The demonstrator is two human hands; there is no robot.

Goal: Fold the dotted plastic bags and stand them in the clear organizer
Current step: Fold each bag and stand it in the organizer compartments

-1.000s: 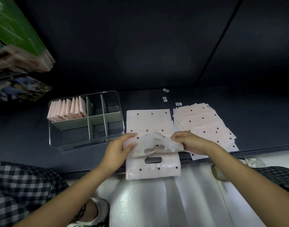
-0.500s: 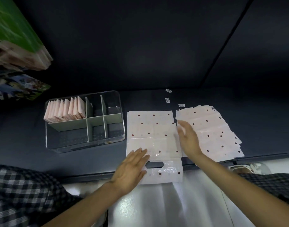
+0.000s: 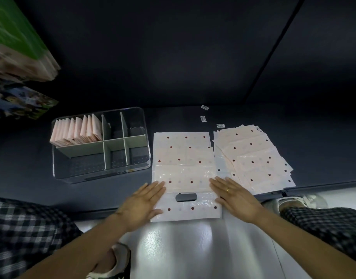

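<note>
A pale pink dotted plastic bag (image 3: 183,158) lies spread flat on the dark table, its handle-hole end hanging over the near edge. My left hand (image 3: 144,202) lies flat with straight fingers on the bag's left near edge. My right hand (image 3: 235,196), a ring on one finger, lies flat on its right near edge. A fanned pile of several more dotted bags (image 3: 253,156) lies just to the right. The clear organizer (image 3: 141,170) stands at the left, with several folded bags (image 3: 76,129) upright in its back-left compartment.
Small white labels (image 3: 203,118) lie on the dark table (image 3: 324,150) behind the bags. Stacked packages (image 3: 20,53) with a green top sit at the far left. Below the table edge are a pale floor (image 3: 183,248), my checked trouser legs and my shoes.
The bag, held crumpled a second ago, now lies flat. Both hands have slid outward and toward me to its near corners; the right hand came back from beside the pile.
</note>
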